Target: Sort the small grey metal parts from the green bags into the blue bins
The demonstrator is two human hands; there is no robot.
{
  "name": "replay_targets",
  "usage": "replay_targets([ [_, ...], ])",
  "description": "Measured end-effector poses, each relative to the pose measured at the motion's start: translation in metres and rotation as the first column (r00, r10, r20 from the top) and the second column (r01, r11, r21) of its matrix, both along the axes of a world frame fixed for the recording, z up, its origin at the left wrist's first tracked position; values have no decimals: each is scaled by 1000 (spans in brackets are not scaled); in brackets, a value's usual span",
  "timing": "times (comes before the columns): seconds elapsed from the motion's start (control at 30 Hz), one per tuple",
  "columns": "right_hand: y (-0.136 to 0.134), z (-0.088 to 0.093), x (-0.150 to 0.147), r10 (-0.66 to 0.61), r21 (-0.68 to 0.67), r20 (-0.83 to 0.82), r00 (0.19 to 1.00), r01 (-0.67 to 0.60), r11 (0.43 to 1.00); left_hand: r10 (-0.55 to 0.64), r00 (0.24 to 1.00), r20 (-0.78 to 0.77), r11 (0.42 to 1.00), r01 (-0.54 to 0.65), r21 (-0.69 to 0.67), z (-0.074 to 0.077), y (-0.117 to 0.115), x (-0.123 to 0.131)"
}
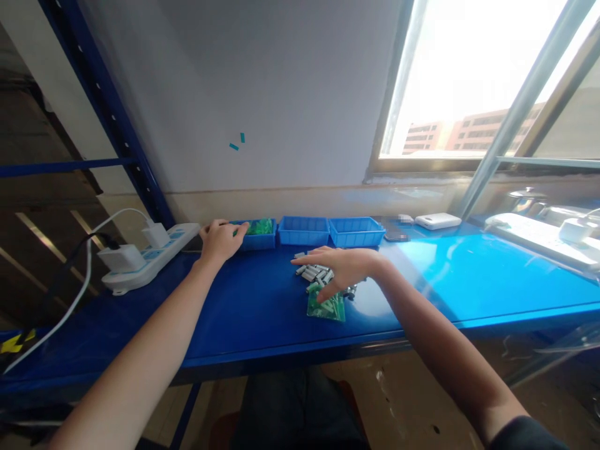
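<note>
My left hand (220, 240) reaches to the left end of a row of blue bins, its fingers curled over the rim of the leftmost bin (257, 240), which holds green bags. My right hand (338, 267) lies flat with fingers spread over a pile of small grey cylinders (313, 273) on the blue table (248, 312). Its thumb rests on a green bag (327, 308) of the same parts lying just in front of the pile. The middle bin (303, 230) and the right bin (357, 232) stand beside the first.
A white power strip (149, 256) with two plugged-in adapters and cables lies at the left. A white box (437, 220) and a dark phone (395, 234) sit near the window sill. More white devices (539, 232) lie far right. A blue shelf post (117, 125) rises at left.
</note>
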State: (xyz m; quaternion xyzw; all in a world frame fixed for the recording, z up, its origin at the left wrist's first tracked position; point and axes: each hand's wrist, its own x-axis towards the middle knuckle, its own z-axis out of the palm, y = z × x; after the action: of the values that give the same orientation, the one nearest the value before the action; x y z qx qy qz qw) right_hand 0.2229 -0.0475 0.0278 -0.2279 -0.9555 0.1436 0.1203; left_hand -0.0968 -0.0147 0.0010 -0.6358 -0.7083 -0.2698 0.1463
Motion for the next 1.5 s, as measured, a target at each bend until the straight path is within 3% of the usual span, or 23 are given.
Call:
replay_targets([
  [0.13, 0, -13, 2, 23, 20, -44, 999, -22, 1000, -16, 1000, 1, 999, 16, 44, -2, -3, 6],
  [0.3, -8, -13, -18, 4, 1, 16, 1000, -4, 1000, -35, 999, 25, 963, 27, 269, 0, -10, 21],
  [0.4, -10, -3, -23, -29, -74, -115, 993, 20, 997, -178, 983, 47, 922, 150, 357, 8, -17, 37],
  [0.47, -7, 5, -25, -128, -92, -262, 957, 107, 990, -327, 938, 115, 906, 277, 320, 12, -21, 51],
  [0.57, 7, 11, -32, -281, 19, -474, 835, 328, 944, -443, 800, 405, 895, 423, 143, 13, -25, 75],
  [0.63, 17, 11, -40, -262, 180, -515, 816, 402, 898, -435, 643, 630, 847, 529, 45, 10, -26, 86],
  [0.77, 27, 1, -53, -80, 547, -330, 941, 259, 796, -359, 261, 896, 772, 622, 128, 6, -26, 94],
  [0.83, 26, -6, -55, -13, 649, -226, 974, 160, 744, -360, 154, 920, 764, 615, 195, 6, -26, 93],
  [0.87, 25, -8, -55, 2, 666, -205, 979, 138, 733, -383, 153, 911, 759, 615, 216, 6, -27, 93],
  [0.93, 23, -13, -53, -32, 620, -255, 966, 189, 762, -476, 247, 844, 765, 590, 258, 7, -29, 94],
  [1.03, 24, -16, -49, -202, 377, -391, 898, 357, 855, -580, 560, 591, 812, 459, 362, 11, -32, 95],
  [1.1, 27, -17, -48, -301, 246, -419, 857, 426, 871, -550, 769, 327, 812, 399, 426, 17, -33, 88],
  [1.13, 28, -17, -48, -330, 215, -419, 846, 446, 869, -507, 839, 198, 806, 380, 454, 20, -31, 82],
  [1.2, 30, -15, -48, -367, 200, -409, 835, 475, 857, -406, 913, 26, 792, 338, 508, 28, -25, 64],
  [1.3, 28, -9, -49, -406, 222, -354, 842, 497, 839, -183, 981, 58, 847, 127, 516, 30, -9, 31],
  [1.4, 21, -5, -49, -455, 271, -279, 846, 523, 808, -17, 998, 67, 940, -7, 340, 21, 7, 6],
  [1.5, 16, -4, -49, -499, 342, -231, 835, 549, 762, 72, 997, 1, 988, -71, 140, 8, 13, -2],
])
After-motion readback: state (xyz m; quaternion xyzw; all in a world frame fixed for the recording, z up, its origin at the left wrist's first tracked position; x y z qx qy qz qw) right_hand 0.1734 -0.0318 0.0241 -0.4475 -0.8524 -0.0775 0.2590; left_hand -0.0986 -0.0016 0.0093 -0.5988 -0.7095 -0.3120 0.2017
